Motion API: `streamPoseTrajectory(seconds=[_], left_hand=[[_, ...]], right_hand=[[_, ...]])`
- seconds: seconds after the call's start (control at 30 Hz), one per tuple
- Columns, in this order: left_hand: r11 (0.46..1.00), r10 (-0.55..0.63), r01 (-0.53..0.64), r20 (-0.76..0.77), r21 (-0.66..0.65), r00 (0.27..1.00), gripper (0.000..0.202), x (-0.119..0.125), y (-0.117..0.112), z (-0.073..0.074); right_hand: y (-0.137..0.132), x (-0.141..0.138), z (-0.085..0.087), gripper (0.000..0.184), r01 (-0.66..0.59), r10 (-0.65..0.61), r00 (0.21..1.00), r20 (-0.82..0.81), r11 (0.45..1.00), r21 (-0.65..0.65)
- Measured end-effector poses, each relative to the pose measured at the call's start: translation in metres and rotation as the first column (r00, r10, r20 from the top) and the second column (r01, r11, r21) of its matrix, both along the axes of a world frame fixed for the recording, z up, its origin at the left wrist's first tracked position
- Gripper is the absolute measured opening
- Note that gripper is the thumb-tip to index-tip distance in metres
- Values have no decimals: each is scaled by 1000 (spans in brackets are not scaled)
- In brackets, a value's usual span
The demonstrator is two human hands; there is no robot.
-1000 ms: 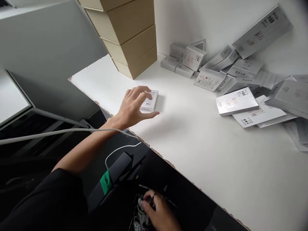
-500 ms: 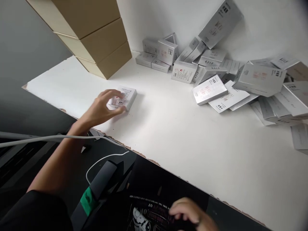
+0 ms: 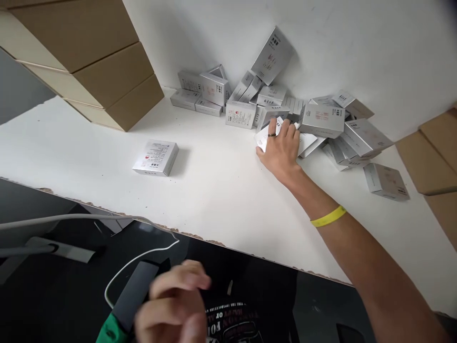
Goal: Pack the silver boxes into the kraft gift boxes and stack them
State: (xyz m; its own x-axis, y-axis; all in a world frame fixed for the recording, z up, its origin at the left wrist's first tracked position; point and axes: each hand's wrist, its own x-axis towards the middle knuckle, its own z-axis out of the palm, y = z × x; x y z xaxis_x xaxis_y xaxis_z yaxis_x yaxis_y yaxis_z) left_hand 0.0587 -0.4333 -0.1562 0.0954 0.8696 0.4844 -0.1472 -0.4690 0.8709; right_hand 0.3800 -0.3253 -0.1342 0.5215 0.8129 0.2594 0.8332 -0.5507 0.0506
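Note:
My right hand (image 3: 282,145), with a ring and a yellow wristband (image 3: 328,216), reaches to the pile at the back and grips a small silver-white carton (image 3: 262,138). Its thumb is at the near edge and the fingers lie over the top; much of the carton is hidden under them. My left hand (image 3: 174,302) hovers low in front of the table, smeared by motion, fingers loosely bent and apart with nothing in them. Alone on the left of the white table (image 3: 214,205) lies another silver carton (image 3: 157,157), printed face up.
Several silver cartons (image 3: 323,119) lie heaped along the wall, one leaning upright (image 3: 273,56). Stacked brown boxes (image 3: 117,71) stand at the left, more brown cardboard (image 3: 428,162) at the right. A white cable (image 3: 135,259) hangs by the table's chipped front edge.
My left hand has let go of the carton on the left and drawn back toward my body. My right hand has gone from my lap to the pile and taken hold of a carton.

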Motion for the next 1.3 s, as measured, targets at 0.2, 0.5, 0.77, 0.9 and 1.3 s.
streamPoseTrajectory(seconds=[0.2,0.5,0.77,0.9,1.3], left_hand=[[983,-151,139,100,119,983,11,32,-39,-26],[932,-328,338,-91,131,940,17,6,-37,-43],[584,-705,802,-570,-129,422,39,4,-45,-101],[364,-727,885,-683,-290,75,44,11,-55,-135],[438,-463,883,-884,-171,58,44,18,-20,-169]], right_hand=[[-31,-23,1,78,-295,290,944,158,956,8],[-97,-30,-3,69,-524,530,821,-215,847,89],[-87,11,-1,67,-556,372,760,-533,797,-236],[-69,6,2,58,-554,416,764,-493,815,-171],[90,-166,9,71,-688,735,592,-331,675,267]])
